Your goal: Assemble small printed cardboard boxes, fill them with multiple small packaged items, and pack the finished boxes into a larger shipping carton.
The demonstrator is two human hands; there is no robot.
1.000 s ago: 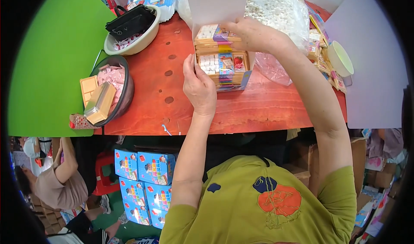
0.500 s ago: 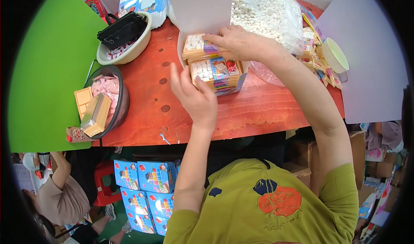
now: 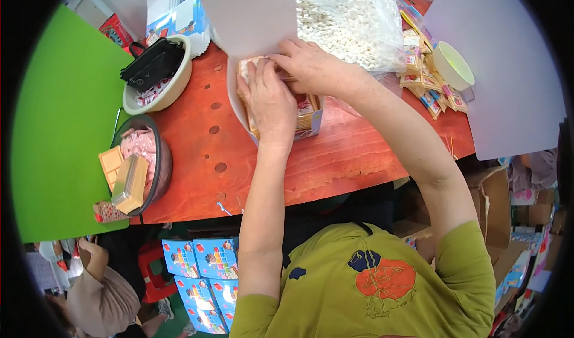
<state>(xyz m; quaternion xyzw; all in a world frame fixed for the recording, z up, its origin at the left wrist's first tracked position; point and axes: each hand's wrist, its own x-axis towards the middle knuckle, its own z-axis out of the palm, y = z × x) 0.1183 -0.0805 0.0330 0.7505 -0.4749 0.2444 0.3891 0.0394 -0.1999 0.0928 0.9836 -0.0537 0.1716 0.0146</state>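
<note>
Left hand [image 3: 267, 102]: fingers extended, over packs [image 3: 305, 108] in the box [image 3: 234, 95]
Right hand [image 3: 312, 69]: fingers partly bent, beside it
Hold: cannot tell for either
Box: on the table [image 3: 197, 170], white flap [image 3: 251, 18] raised

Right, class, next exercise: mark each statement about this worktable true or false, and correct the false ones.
1. The left hand and right hand are both at the open box. True.
2. The black bag lies on the floor. False: it sits in the cream basin.
3. The tabletop is red. True.
4. The pale green bowl is at the far left. False: it is on the right.
5. Blue boxes stand to the person's left. True.
</note>
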